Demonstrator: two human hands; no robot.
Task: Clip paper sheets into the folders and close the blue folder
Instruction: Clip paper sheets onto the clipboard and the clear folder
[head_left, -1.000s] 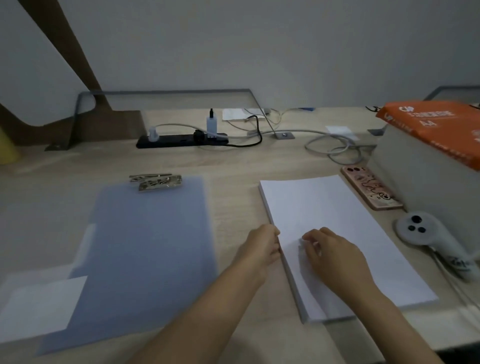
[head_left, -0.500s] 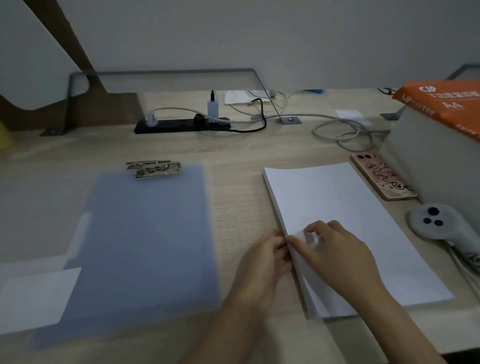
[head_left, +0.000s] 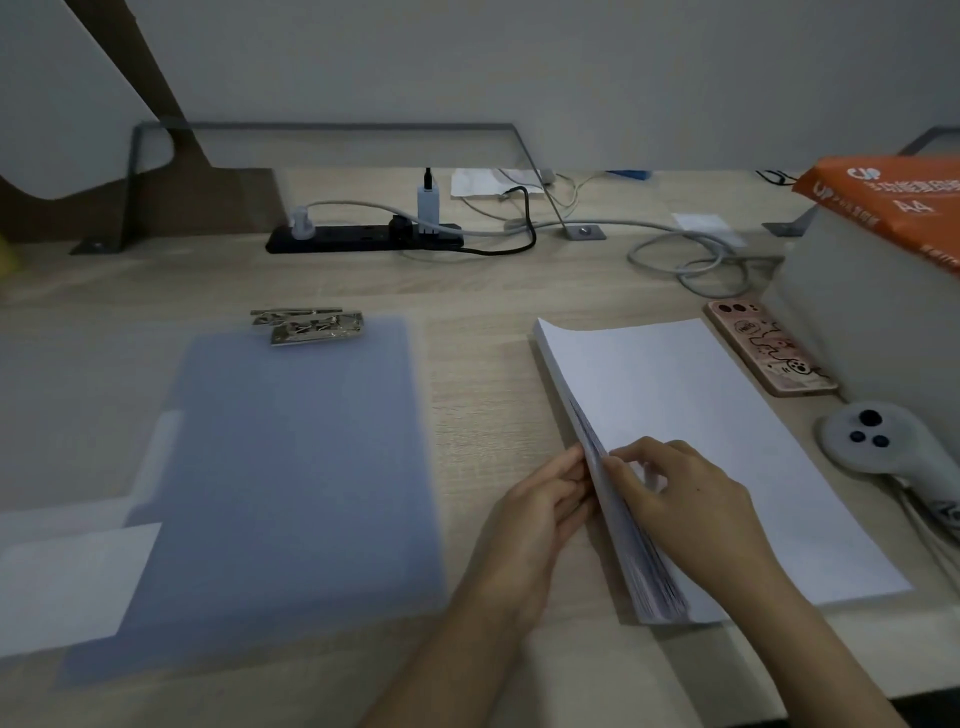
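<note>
Desk (head_left: 478, 364): left hand (head_left: 540, 514) flat against paper stack (head_left: 647, 571), right hand (head_left: 685, 493) pinching sheets (head_left: 675, 395) (folder (head_left: 291, 467) aside).

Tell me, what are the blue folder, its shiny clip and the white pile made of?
The blue folder looks like thin frosted plastic, matte and perhaps a bit see-through, going by its soft, milky look. The clip looks like polished metal, since it glints brightly. The white pile is almost surely plain matte paper: many thin sheet edges fan out along its raised side.
</note>
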